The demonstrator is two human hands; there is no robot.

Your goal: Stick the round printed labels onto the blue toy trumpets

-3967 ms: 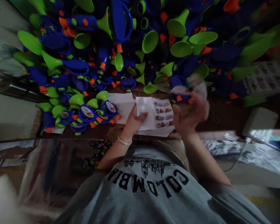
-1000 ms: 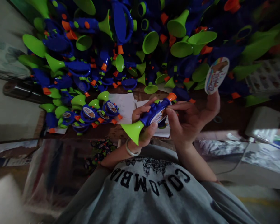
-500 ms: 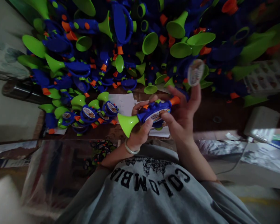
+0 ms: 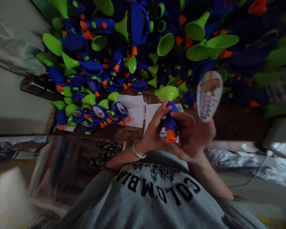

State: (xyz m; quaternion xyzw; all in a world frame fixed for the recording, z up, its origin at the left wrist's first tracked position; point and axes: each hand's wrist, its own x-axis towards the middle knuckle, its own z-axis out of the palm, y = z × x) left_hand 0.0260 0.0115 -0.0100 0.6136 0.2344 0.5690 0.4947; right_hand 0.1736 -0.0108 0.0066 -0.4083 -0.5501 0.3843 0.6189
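A toy trumpet (image 4: 170, 119) with a blue body is upright between my hands, its green bell up and its orange mouthpiece toward me. My left hand (image 4: 154, 130), with a pale bangle at the wrist, grips its left side. My right hand (image 4: 193, 136) is at its right side, with fingers bent against the body. An oval sticker (image 4: 209, 95) with a rainbow and a brown figure stands up on a finger of my right hand. The face of the trumpet that carried a sticker is turned out of sight.
A large heap of blue and green trumpets (image 4: 139, 24) fills the back. Several stickered trumpets (image 4: 98, 111) lie at the left beside white papers (image 4: 131, 109). A dark cylinder (image 4: 39, 87) lies at far left, a pale box with a cable (image 4: 281, 136) at right.
The trumpet has turned from lying sideways, bell left, to bell up with its mouthpiece toward me. The sticker on my right finger has come lower and now faces the camera. The view has shifted.
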